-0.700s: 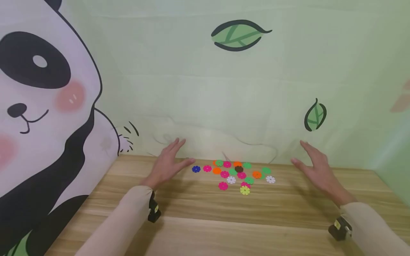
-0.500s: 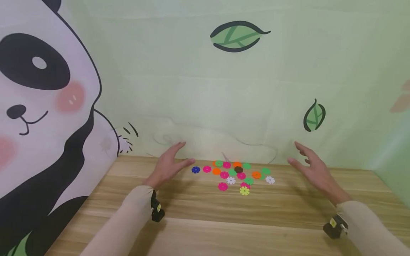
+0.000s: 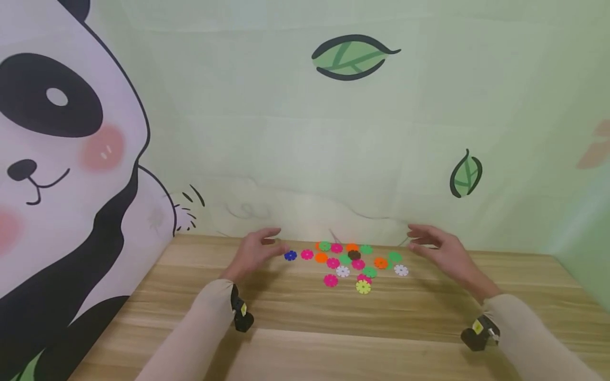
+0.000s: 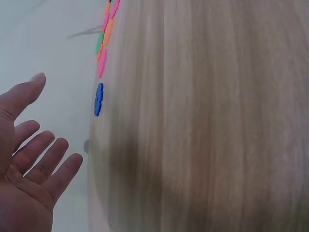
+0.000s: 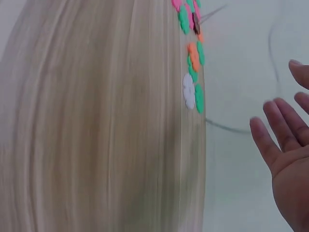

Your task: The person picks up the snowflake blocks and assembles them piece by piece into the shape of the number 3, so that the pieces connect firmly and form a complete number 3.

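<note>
Several flat, notched plastic discs in pink, orange, green, white, brown, blue and yellow lie spread near the back of the wooden table. My left hand (image 3: 254,253) hovers left of them, fingers loosely extended and holding nothing; its thumb is close to the blue disc (image 3: 290,255). On the other side, my right hand (image 3: 440,251) hangs above the table with fingers relaxed, nearest to the white disc (image 3: 401,270) and a green disc (image 3: 395,256). The yellow disc (image 3: 363,287) lies closest to me. Both wrist views show bare palms, apart from the discs.
The wooden table (image 3: 295,309) ends at a pale green fabric backdrop (image 3: 267,132). A large printed panda (image 3: 66,148) fills the backdrop's left side, with printed leaves (image 3: 351,58) higher up. A small black camera sits on each wrist.
My right hand has moved left toward the discs and dropped slightly. The left hand has lowered a little, its fingers turning more toward the middle. The discs have stayed in place.
</note>
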`<state>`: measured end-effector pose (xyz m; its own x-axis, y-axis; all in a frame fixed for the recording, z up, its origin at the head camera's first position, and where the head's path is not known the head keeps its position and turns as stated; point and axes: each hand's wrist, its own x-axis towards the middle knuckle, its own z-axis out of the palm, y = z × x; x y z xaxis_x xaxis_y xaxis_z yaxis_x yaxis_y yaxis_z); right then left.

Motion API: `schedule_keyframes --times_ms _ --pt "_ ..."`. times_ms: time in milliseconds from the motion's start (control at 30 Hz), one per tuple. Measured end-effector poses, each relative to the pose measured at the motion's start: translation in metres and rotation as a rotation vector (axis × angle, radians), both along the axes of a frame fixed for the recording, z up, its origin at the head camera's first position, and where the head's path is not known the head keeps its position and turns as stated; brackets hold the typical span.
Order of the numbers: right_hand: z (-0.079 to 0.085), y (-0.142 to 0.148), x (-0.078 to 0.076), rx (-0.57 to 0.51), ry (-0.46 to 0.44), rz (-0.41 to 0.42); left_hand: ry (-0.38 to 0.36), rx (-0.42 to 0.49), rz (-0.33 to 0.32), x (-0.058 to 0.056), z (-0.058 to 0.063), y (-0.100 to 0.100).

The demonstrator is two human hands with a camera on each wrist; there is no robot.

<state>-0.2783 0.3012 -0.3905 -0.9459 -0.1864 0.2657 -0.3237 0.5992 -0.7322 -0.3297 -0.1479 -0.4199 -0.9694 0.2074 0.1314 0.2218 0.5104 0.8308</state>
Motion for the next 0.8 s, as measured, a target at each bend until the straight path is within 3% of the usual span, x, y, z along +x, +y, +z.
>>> schedule_keyframes --times_ms 267,667,800 --pt "-0.004 -0.018 -0.001 -0.044 -0.062 0.068 -0.038 0.005 0.013 -0.003 -0.010 0.006" --pt "-0.021 -0.046 -0.007 -0.046 -0.182 0.197 -0.012 -0.076 0.047 -0.008 -0.022 0.019" --pt "-0.029 -0.051 -0.010 -0.003 -0.170 0.224 -0.003 -0.100 0.055 -0.009 -0.026 0.023"
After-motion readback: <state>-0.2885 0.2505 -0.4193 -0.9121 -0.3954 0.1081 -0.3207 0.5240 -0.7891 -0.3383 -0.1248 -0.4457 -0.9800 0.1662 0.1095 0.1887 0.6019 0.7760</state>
